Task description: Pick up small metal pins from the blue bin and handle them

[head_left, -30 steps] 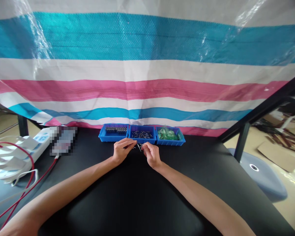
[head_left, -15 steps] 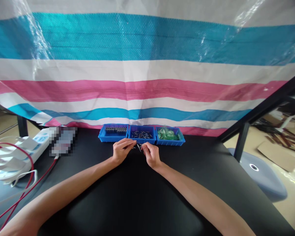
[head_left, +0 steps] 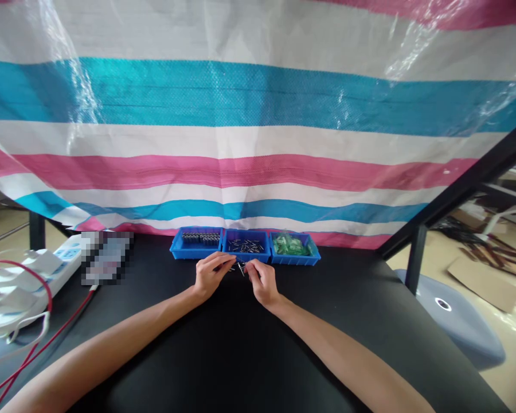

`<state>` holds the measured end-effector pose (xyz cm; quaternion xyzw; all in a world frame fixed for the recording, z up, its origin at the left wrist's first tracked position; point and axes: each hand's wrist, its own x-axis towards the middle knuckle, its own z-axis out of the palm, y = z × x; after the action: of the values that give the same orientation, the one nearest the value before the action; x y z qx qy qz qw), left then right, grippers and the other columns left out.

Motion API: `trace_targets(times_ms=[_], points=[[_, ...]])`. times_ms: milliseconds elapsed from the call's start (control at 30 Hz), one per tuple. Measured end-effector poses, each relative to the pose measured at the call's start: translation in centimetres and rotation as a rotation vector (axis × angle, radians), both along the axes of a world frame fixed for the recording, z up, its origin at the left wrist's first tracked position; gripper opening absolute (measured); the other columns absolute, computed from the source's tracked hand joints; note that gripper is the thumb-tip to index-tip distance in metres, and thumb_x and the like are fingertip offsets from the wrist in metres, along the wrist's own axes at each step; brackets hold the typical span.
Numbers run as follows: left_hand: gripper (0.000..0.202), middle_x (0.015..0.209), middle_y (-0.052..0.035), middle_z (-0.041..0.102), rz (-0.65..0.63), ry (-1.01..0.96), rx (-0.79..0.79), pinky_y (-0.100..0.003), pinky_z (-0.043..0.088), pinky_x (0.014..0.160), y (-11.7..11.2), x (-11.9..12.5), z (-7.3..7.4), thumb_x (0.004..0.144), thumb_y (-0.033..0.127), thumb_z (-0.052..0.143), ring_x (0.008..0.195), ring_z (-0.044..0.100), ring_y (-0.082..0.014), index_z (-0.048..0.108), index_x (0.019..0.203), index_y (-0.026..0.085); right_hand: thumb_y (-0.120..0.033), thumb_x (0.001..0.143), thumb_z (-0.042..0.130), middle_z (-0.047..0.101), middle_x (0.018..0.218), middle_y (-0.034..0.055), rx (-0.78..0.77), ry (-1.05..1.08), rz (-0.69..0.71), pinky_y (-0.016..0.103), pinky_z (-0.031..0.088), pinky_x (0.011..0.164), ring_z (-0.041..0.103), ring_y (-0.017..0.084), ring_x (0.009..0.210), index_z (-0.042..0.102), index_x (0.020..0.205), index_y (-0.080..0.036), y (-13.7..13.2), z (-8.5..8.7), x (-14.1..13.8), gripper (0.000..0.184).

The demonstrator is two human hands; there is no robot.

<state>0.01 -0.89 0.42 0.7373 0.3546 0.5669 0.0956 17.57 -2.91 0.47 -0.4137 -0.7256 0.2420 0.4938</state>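
My left hand [head_left: 210,275] is closed in a pinch just in front of the middle blue bin [head_left: 246,257]. A short shiny metal piece, probably a pin, shows under its fingertips. Facing it, my right hand [head_left: 264,282] pinches a few small metal pins [head_left: 241,268] between thumb and fingers. They stick out at angles in the narrow gap between the hands; their exact shape is too small to tell. Loose metal pins [head_left: 247,246] lie scattered inside the middle bin.
A left blue bin [head_left: 195,253] holds rows of dark cylinders [head_left: 206,237]; a right blue bin [head_left: 296,261] holds green plastic packets [head_left: 290,244]. On the left lie a power strip [head_left: 64,252], red cable [head_left: 69,319] and blurred phone-like object [head_left: 107,258]. A striped sheet [head_left: 249,172] hangs behind the black table [head_left: 223,355].
The view has tilted up slightly, so the bins and hands sit lower in the picture. Both hands keep their pinch, with only small finger movements at the metal pins.
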Motion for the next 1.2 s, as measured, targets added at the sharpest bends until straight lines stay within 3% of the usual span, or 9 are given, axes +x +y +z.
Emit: trace_targets(times_ms=[233,367,533,733,1200], points=[[0.01,0.079,-0.0034,0.07,-0.009,0.025,0.005,-0.022,0.053,0.063,0.02,0.09,0.37,0.083,0.02,0.064,0.068,0.064,-0.0121,0.071,0.089,0.018,-0.032,0.095,0.039,0.053,0.056,-0.0008,-0.016,-0.021,0.009,0.022,0.038,0.054,0.051,0.012,0.052,0.056,0.073,-0.018,0.0,-0.2,0.09,0.031],[0.011,0.081,-0.004,0.071,-0.09,0.11,0.049,-0.023,0.054,0.068,-0.04,0.1,0.37,0.084,0.02,0.062,0.073,0.066,-0.0131,0.071,0.09,0.018,-0.028,0.095,0.039,0.062,0.068,0.0025,0.049,-0.082,0.069,0.023,0.041,0.062,0.058,0.013,0.061,0.057,0.076,-0.018,-0.23,-0.15,0.04,0.028],[0.011,0.082,-0.0038,0.07,-0.032,0.058,0.009,-0.023,0.054,0.065,0.03,0.02,0.29,0.083,0.02,0.063,0.071,0.065,-0.0125,0.07,0.091,0.019,-0.027,0.094,0.041,0.061,0.066,0.0019,0.044,-0.037,0.007,0.023,0.042,0.06,0.056,0.013,0.058,0.057,0.075,-0.018,-0.22,-0.02,0.04,0.027],[0.016,0.088,-0.0035,0.07,-0.008,0.028,0.079,-0.023,0.055,0.072,0.15,-0.08,0.03,0.083,0.018,0.063,0.078,0.066,-0.0128,0.071,0.097,0.021,-0.028,0.093,0.043,0.06,0.064,0.0015,0.04,-0.004,-0.042,0.023,0.042,0.059,0.055,0.013,0.056,0.06,0.078,-0.017,-0.17,0.3,0.04,0.026],[0.02,0.089,-0.0025,0.07,-0.007,0.025,0.036,-0.023,0.054,0.071,0.13,-0.12,-0.05,0.084,0.018,0.063,0.077,0.066,-0.0125,0.071,0.1,0.023,-0.03,0.094,0.043,0.064,0.07,0.0038,0.029,-0.012,-0.028,0.025,0.045,0.063,0.059,0.015,0.062,0.062,0.082,-0.017,-0.09,0.26,0.0,0.026]])
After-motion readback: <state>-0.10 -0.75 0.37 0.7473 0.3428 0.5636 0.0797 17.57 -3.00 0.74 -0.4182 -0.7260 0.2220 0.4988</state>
